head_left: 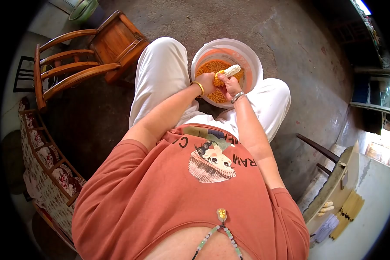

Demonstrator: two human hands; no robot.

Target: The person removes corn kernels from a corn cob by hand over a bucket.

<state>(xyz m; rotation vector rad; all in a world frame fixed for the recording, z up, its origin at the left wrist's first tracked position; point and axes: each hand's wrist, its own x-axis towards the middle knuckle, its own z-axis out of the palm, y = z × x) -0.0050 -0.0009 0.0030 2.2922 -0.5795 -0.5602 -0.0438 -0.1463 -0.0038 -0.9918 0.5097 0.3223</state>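
Beyond the red shirt, the left hand, fingers curled, and the right hand, thumb pressed down, grip a part-stripped cob over the bucket, its bare end toward the right rim. Kernels lie inside, below. Farther, by the floor's far-left corner, stand a chair and tub.
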